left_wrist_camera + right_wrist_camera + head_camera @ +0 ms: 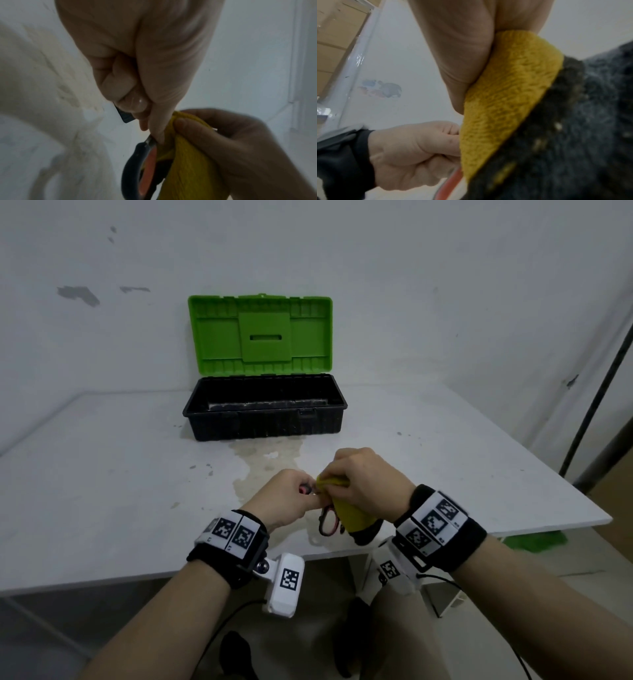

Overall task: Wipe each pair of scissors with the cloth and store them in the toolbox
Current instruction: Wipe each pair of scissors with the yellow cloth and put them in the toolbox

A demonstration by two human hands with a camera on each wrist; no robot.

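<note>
Wiping scissors (328, 520), toolbox (263, 419) looks empty.
My left hand (284, 498) grips them; right hand (363, 479) pinches the cloth (352, 517).

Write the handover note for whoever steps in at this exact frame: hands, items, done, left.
Left hand grips the scissors above the table, near its front edge.
Right hand holds the yellow cloth folded over the scissors; blades hidden.
Toolbox sits open at the back; no scissors visible inside.
Done: wiping under way.
Left: finish wiping, place the scissors in the toolbox. No other pair is in view.
</note>
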